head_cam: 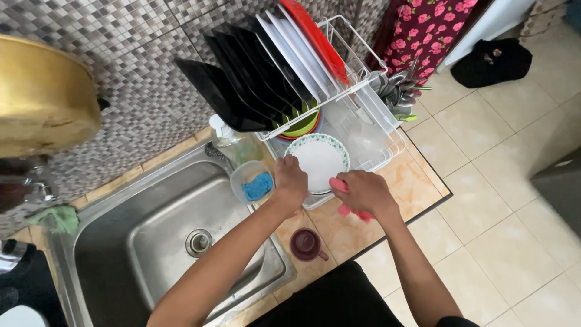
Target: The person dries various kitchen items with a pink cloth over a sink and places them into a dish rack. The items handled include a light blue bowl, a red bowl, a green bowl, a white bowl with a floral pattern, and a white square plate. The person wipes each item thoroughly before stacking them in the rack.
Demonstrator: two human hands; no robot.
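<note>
Left hand (290, 181): fingers are curling closed over the near-left rim of a white plate with a green patterned border (317, 158), gripping it. The plate is sitting tilted at the front of the white wire dish rack (387, 130), just beside the sink (175, 236). Left forearm is reaching up diagonally from the lower left, crossing over the sink's right edge.

Right hand (365, 192): fingers are wrapping shut around a pink object (346, 209), partly hidden by the hand; its kind cannot be told. Its upper end is touching the plate's near-right rim. Right forearm is coming in from the lower right, wrist slightly bent inward, over the tan tiled tabletop (417, 181).

Surroundings: a clear tub holding a blue sponge (257, 186) is standing just left of the left hand. A dark maroon mug (306, 244) is resting on the tabletop between the two forearms. Black and white plates are standing upright in the rack's upper tier.
</note>
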